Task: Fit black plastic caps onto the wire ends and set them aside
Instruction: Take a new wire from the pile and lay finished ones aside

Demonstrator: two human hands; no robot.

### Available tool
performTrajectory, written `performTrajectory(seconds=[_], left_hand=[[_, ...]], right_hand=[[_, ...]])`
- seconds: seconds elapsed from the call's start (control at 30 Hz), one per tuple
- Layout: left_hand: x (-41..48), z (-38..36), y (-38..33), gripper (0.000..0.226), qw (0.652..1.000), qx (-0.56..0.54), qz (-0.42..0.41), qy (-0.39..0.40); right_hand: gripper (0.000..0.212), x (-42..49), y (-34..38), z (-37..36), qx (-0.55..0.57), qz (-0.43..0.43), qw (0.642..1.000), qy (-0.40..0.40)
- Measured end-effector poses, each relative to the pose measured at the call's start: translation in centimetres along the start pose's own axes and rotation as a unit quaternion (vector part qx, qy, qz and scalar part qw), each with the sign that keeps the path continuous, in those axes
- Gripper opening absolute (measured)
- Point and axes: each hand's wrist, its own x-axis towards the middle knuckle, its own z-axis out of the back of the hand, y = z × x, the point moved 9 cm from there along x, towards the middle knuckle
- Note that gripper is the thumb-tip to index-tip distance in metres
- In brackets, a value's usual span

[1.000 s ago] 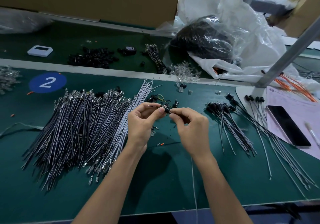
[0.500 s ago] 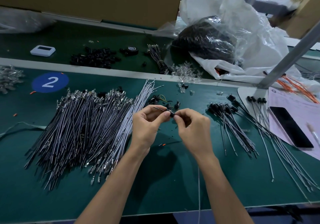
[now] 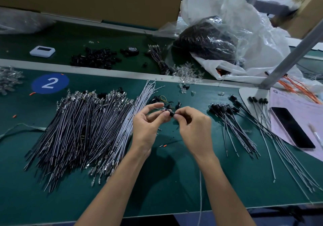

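**Two hands on one cap, middle of the bench**

Head view: you had both hands up over the green mat (image 3: 174, 182). Your left hand (image 3: 148, 126) pinched the black cap (image 3: 171, 113) with its thumb and curled fingers, and the forefinger was stretched out above. Your right hand (image 3: 194, 127) was curled tight, its fingertips pinching the wire (image 3: 200, 190) right at the cap, with the rest trailing down toward you. The big pile of bare wires (image 3: 83, 129) lay just left of your left hand. The capped wires (image 3: 232, 126) were fanned out on your right, near the phone (image 3: 291, 127). Loose caps (image 3: 95, 59) sat on the far strip, well apart.
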Motion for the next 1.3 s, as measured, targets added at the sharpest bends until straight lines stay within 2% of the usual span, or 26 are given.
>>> performTrajectory(seconds=[0.1,0.2,0.27,0.43,0.57,0.77,0.9,1.03,1.13,1.3], left_hand=[[0.2,0.1,0.1,0.041,1.000,-0.010,0.003,-0.001],[0.4,0.5,0.1,0.043,1.000,-0.025,0.000,-0.008],[0.4,0.3,0.2,0.041,1.000,-0.014,0.003,0.002],[0.2,-0.4,0.6,0.023,0.999,-0.016,0.016,0.039],[0.0,-0.8,0.7,0.010,0.997,-0.034,0.033,0.054],[-0.1,-0.4,0.4,0.007,1.000,0.004,0.015,0.015],[-0.1,0.4,0.1,0.014,1.000,-0.001,0.001,-0.017],[0.1,0.5,0.0,0.014,1.000,0.003,0.004,-0.012],[0.1,0.4,0.0,0.004,0.999,0.033,-0.006,-0.011],[0.3,0.6,-0.3,0.004,0.996,0.081,-0.036,-0.020]], right_hand=[[0.007,0.0,-0.5,0.1,0.041,-0.027,0.999,-0.002],[0.025,-0.2,-1.0,0.1,0.097,-0.058,0.994,0.003],[0.029,-0.2,-1.1,-0.1,0.096,-0.057,0.994,0.010],[0.021,0.2,-0.3,-0.7,0.052,-0.002,0.998,0.040],[0.014,0.3,-0.2,-0.2,0.023,0.018,0.999,0.029],[0.011,-0.4,0.2,-0.4,0.006,0.035,0.999,0.018],[0.010,-0.3,0.1,-0.1,0.006,0.029,1.000,0.002],[0.012,-0.3,0.0,0.2,-0.011,0.034,0.999,0.003],[0.011,-0.3,0.0,0.4,-0.013,0.038,0.999,0.004],[0.011,-0.3,0.2,0.4,-0.017,0.051,0.998,0.010]])
